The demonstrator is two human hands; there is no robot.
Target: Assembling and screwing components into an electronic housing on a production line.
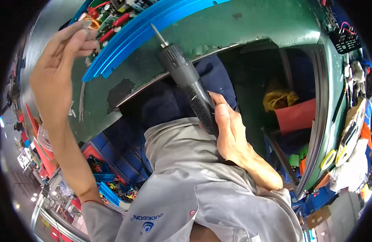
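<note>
My right hand [230, 133] is wrapped round the body of a black electric screwdriver [190, 86]. Its metal bit points up and away, over the green worktop in front of the blue channel. At the far left, my left hand [58, 64] is raised with thumb and fingertips drawn together. Beside those fingertips is a small orange loop of wire [95, 24]; whether they pinch it or something else cannot be made out. A long blue metal channel [129, 36] lies across the worktop, with red parts [121, 19] and green circuit boards just behind it.
The green worktop [218, 28] has a worn, chipped front edge close to my lap. To the right, a green side surface [329, 64] holds tape rolls [328, 159] and bags. Below left sits a bin with blue channels [109, 193] and wired parts. A red sheet [297, 116] hangs under the table.
</note>
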